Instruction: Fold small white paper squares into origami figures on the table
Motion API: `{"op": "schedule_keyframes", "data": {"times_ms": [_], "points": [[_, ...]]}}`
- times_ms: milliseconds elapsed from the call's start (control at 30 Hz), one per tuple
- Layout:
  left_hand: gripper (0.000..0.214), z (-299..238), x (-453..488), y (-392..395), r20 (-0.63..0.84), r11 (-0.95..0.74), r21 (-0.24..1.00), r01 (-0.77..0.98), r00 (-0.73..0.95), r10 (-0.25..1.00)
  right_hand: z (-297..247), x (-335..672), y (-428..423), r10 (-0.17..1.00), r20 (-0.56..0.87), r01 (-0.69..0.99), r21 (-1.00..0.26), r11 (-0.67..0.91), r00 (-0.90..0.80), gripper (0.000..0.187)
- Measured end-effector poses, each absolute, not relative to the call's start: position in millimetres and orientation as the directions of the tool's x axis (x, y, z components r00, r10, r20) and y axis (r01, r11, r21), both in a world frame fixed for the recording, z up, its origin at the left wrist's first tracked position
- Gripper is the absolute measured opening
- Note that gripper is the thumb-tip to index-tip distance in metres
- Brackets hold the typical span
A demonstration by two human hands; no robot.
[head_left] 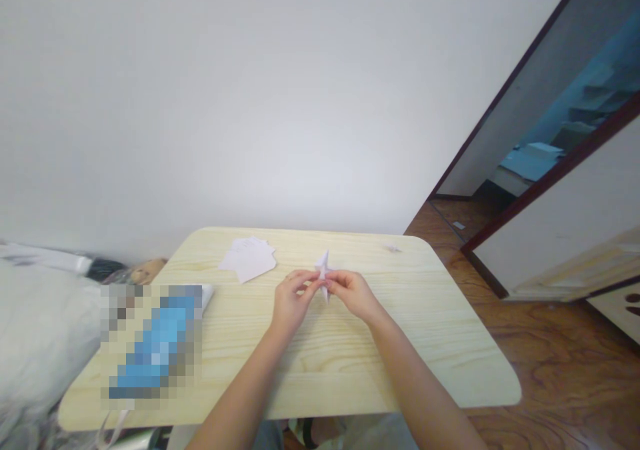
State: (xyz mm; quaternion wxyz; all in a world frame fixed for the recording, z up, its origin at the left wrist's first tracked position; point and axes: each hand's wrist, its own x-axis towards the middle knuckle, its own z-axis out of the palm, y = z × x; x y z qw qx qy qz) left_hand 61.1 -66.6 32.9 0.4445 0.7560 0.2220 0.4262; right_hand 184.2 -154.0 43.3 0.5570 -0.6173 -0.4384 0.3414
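A small folded white paper piece point(324, 262) with pointed ends is held up over the middle of the table. My left hand point(295, 297) pinches it from the left with thumb and fingers. From the right, my right hand point(354, 291) pinches the same paper, and the fingertips of both hands nearly meet at its centre. One point of the paper sticks up above the fingers and another hangs below them. Its exact folds are too small to make out.
The pale wooden table point(430, 343) stands against a white wall. Loose white paper sheets point(249, 261) lie at its back left, and a small folded paper piece point(393, 248) at its back right. A pixelated blue object point(160, 340) covers the left side.
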Motion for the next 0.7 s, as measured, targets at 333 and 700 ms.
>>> {"op": "schedule_keyframes", "data": {"times_ms": [333,700], "points": [[0.012,30,61,-65,0.437,-0.526,0.850,0.005,0.550,0.712,49,177,-157,0.885,0.134,0.342,-0.939,-0.031,0.446,0.019],[0.013,30,59,-68,0.403,-0.567,0.822,0.056,0.646,0.648,58,178,-161,0.827,0.416,0.661,-0.747,0.075,0.377,0.012]]}}
